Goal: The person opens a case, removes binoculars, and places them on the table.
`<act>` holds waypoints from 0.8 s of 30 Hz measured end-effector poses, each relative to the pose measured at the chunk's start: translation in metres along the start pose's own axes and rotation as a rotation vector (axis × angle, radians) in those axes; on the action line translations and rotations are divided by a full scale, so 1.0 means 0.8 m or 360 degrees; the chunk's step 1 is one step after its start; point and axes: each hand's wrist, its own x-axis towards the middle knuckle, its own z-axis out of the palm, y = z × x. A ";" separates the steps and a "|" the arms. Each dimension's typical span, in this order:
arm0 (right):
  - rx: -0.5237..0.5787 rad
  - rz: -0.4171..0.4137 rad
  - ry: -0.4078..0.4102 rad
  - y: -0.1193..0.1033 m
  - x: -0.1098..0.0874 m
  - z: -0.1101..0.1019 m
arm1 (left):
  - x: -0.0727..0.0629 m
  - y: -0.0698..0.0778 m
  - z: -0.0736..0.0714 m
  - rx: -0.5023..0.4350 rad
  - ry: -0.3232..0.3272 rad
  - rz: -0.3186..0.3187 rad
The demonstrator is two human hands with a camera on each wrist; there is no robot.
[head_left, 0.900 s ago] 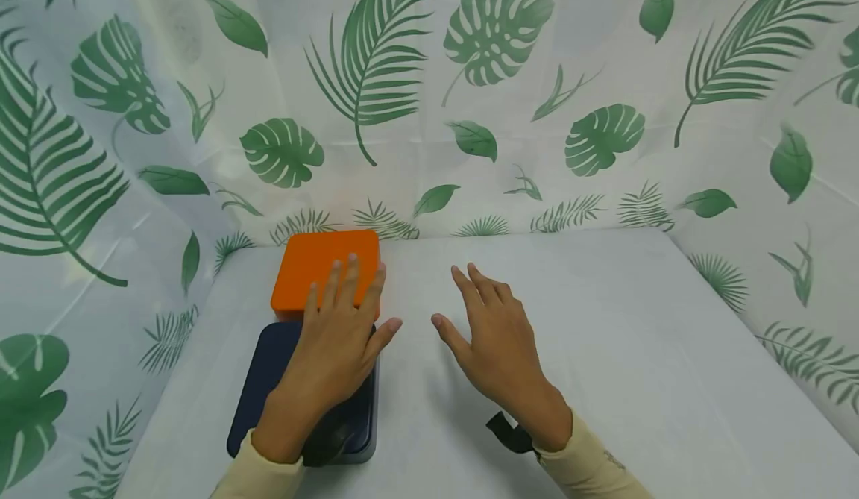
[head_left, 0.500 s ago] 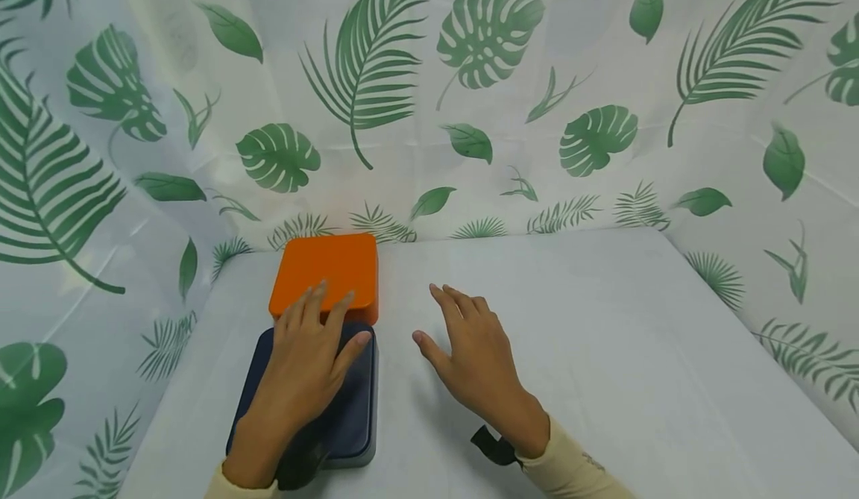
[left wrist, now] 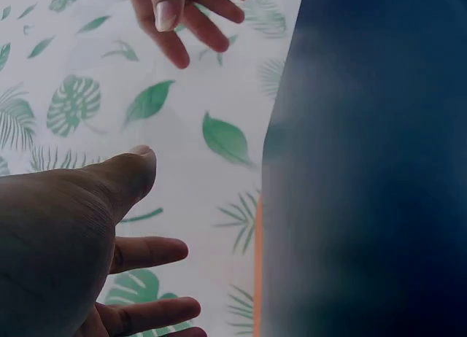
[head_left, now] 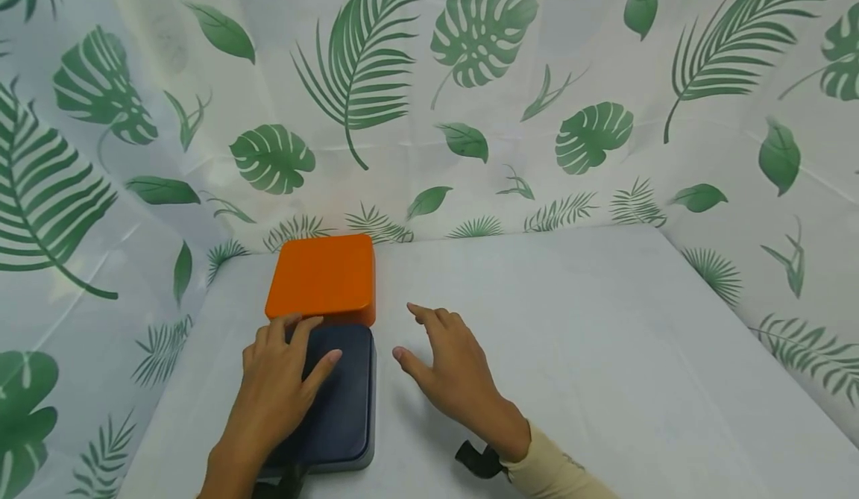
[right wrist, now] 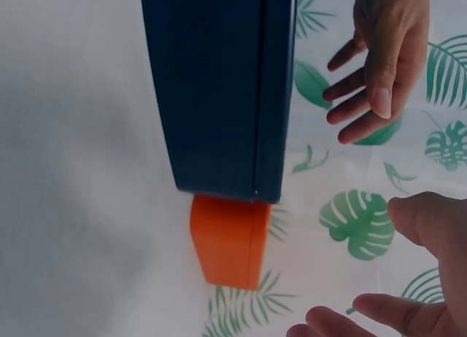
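A dark navy rectangular box [head_left: 345,402] with a rounded lid lies flat on the white tabletop, left of the middle. Over its left part hovers my left hand [head_left: 271,391], fingers loosely bent and thumb spread, holding nothing; the left wrist view [left wrist: 80,249] has a gap between that hand and the box wall. To the box's right my right hand [head_left: 452,368] is held above the table, thumb apart from the relaxed fingers, nothing in it. An orange box [head_left: 325,275] stands directly behind the navy one, close against its far end.
White cloth [head_left: 570,380] covers the table. A leaf-printed curtain [head_left: 403,141] rises along the back and both sides, near the orange box's far edge. A black strap [head_left: 479,459] sits on my right wrist by the cream sleeve [head_left: 553,469].
Both hands have drawn nearer to me and to the left. My left hand has come back off the orange box, and its fingers bend more. Both boxes stay in place.
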 end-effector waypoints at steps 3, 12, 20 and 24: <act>0.0051 0.0018 -0.0034 -0.001 -0.001 0.004 | -0.003 -0.004 -0.001 -0.0026 -0.0016 -0.0039; 0.0319 0.0070 -0.0193 0.000 -0.002 0.018 | -0.011 -0.031 -0.006 -0.0235 -0.0060 -0.0112; 0.0532 0.0086 -0.0299 0.003 -0.004 0.029 | -0.021 -0.063 -0.014 -0.0405 -0.0197 -0.0277; 0.0618 0.0084 -0.0358 0.004 -0.005 0.035 | -0.027 -0.078 -0.017 -0.0446 -0.0206 -0.0285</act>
